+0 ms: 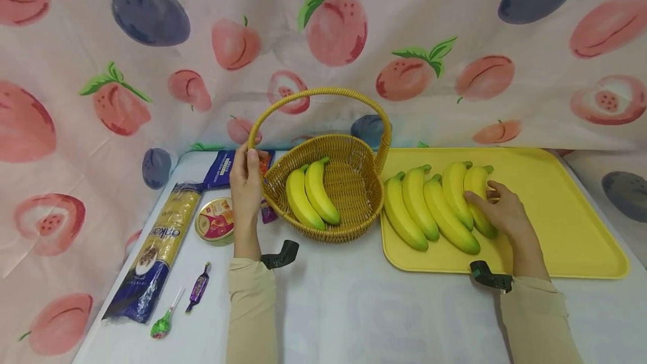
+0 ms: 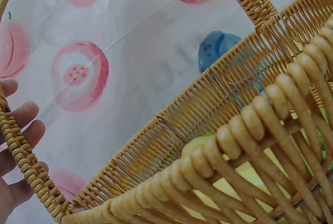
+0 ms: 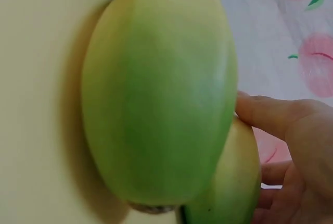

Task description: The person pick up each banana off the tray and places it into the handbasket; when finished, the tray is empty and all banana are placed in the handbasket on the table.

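Note:
A wicker basket (image 1: pixel 349 184) with a tall arched handle (image 1: pixel 323 91) stands at the middle of the table, two bananas (image 1: pixel 322 192) lying side by side in its left part. My left hand (image 1: pixel 246 187) holds the foot of the handle on the left; the left wrist view shows its fingers (image 2: pixel 32 133) around the woven cane. On a yellow tray (image 1: pixel 571 212) to the right, several bananas (image 1: pixel 414 201) lie in a row. My right hand (image 1: pixel 500 209) grips the rightmost banana (image 1: pixel 477 180) between thumb and fingers. Another banana's green tip (image 3: pixel 161 104) fills the right wrist view, partly hiding the gripped one.
Left of the basket lie a pasta packet (image 1: pixel 162 246), a round tin (image 1: pixel 216 221), a blue packet (image 1: pixel 219 168), a purple-wrapped candy (image 1: pixel 198 287) and a green lollipop (image 1: pixel 162 324). A fruit-printed cloth (image 1: pixel 323 72) hangs behind the table.

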`<state>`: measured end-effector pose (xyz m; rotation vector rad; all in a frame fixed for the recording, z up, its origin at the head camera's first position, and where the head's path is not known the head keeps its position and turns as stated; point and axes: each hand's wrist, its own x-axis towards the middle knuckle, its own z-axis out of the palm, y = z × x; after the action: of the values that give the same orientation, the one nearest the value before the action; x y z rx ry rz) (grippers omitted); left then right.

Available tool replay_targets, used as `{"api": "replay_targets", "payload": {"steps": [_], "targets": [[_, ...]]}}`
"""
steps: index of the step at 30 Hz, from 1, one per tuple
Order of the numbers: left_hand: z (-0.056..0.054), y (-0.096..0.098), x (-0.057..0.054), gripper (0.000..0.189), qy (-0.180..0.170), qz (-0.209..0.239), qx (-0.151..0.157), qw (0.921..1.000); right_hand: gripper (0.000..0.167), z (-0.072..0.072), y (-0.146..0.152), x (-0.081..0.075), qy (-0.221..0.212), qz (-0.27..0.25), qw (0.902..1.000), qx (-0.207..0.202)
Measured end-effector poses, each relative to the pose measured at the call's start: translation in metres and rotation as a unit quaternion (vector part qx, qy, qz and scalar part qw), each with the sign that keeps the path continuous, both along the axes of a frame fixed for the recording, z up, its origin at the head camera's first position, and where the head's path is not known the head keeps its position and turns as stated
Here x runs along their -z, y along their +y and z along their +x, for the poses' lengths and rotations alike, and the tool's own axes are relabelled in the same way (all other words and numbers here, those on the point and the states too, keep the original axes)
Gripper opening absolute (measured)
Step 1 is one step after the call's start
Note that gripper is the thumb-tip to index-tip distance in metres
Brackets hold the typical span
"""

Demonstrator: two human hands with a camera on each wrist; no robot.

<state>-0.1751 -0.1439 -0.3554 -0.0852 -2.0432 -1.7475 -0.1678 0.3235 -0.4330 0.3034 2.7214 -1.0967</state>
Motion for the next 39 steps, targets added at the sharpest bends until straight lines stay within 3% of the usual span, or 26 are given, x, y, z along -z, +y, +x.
{"api": "replay_targets", "payload": {"steps": [15, 25, 39], "targets": [[0.000, 0.000, -0.003, 0.035, 0.001, -0.001, 0.005, 1.0000, 0.085, 0.002, 0.001, -0.006, 0.046, -0.006, 0.9986, -0.023], [0.000, 0.001, 0.000, 0.035, 0.004, 0.011, 0.011, 0.9999, 0.074, 0.005, -0.008, -0.019, 0.037, -0.022, 0.9968, -0.067], [-0.001, 0.001, 0.000, 0.035, 0.011, 0.015, 0.015, 0.9997, 0.083, 0.009, -0.026, -0.036, 0.020, -0.035, 0.9905, -0.131]]}}
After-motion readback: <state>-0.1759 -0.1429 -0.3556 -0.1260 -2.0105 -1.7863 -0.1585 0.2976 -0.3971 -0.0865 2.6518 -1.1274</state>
